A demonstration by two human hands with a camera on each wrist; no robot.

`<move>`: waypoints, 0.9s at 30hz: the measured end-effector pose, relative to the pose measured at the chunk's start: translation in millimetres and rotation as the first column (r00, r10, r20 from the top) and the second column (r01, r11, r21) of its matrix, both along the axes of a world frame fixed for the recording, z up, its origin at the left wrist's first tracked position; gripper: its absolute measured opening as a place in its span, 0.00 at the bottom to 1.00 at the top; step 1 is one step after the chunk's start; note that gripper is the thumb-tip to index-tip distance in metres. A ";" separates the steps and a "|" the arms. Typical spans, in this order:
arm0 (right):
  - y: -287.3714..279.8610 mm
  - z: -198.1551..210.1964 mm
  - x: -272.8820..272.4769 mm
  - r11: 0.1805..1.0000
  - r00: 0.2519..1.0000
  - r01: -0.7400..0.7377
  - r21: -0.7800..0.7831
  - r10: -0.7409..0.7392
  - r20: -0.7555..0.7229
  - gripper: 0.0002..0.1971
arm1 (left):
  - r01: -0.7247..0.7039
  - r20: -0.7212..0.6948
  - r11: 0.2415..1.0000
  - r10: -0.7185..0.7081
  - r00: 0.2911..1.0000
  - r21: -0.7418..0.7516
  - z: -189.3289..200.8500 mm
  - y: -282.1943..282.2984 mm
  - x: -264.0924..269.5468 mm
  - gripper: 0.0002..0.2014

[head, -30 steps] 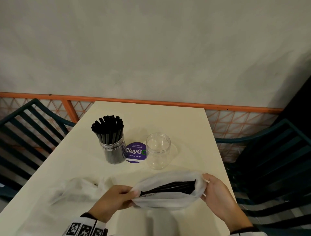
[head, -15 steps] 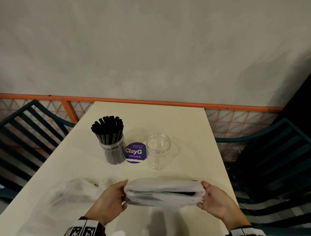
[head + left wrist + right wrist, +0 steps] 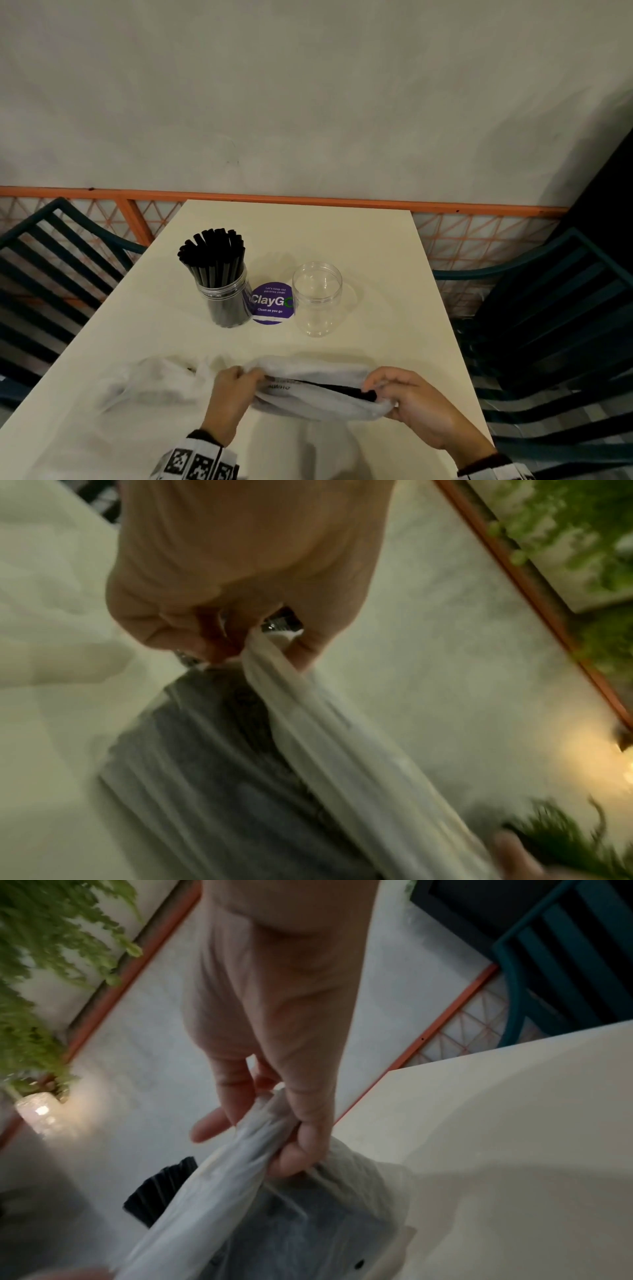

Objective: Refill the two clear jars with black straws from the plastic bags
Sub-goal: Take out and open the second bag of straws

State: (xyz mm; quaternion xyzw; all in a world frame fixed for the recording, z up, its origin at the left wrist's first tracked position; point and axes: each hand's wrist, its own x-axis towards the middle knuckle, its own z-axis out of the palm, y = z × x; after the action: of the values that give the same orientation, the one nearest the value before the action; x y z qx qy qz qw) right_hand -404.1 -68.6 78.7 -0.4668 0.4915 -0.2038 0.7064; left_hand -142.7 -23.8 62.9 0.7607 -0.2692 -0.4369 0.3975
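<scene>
From the head view, we see the left hand [image 3: 228,394] pinching one end of the bag [image 3: 318,390] and the right hand [image 3: 416,401] curled round the other end, the bag stretched between them just above the table [image 3: 342,240]. A dark line of straws [image 3: 329,386] shows through the bag's slit. Beyond the bag stands the empty jar [image 3: 317,298], and left of it the full jar [image 3: 227,301] packed with black straws, a purple sticker [image 3: 271,303] between the two. A second, crumpled bag [image 3: 154,383] lies left of the held bag.

On the left wrist view, blurred, we see the fingers [image 3: 192,631] closed tight on the gathered bag [image 3: 308,723] edge, grey straws [image 3: 212,764] showing through the film.

On the right wrist view, the thumb and fingers [image 3: 301,1139] clamp the bag [image 3: 240,1191] rim, straw ends [image 3: 161,1185] poking out beside it.
</scene>
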 end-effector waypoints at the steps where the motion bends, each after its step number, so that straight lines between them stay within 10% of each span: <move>1: 1.5 -0.3 3.3 0.999 0.998 -0.038 -0.028 0.036 -0.055 0.18 | -0.042 0.082 0.999 0.044 0.996 -0.021 -2.2 -2.6 -0.1 0.19; 8: 5.9 -7.1 17.4 0.956 0.937 -0.235 -0.177 0.174 -0.304 0.17 | 0.023 0.413 0.977 0.068 0.908 -0.210 3.5 -11.7 -2.9 0.12; 14: 3.3 -11.7 22.2 0.918 0.915 -0.247 -0.311 0.116 -0.386 0.22 | 0.318 0.719 0.948 -0.224 0.658 0.004 -0.9 -12.5 -11.3 0.09; 22: 6.8 2.0 32.1 0.842 0.824 -0.453 -0.293 0.270 -0.499 0.27 | 0.161 0.730 0.982 -0.184 0.658 0.102 5.7 -22.8 -13.1 0.12; 27: 0.8 -0.6 28.6 0.882 0.855 -0.351 -0.314 0.166 -0.492 0.24 | 0.243 0.580 0.968 -0.232 0.781 0.060 4.9 -22.1 -2.9 0.18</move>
State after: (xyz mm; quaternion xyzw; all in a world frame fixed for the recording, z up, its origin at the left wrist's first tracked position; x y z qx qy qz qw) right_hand -375.5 -67.7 78.1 -0.6958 0.5220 -0.0852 0.4859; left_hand -145.5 -45.9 67.8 0.8142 -0.4753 -0.2267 0.2445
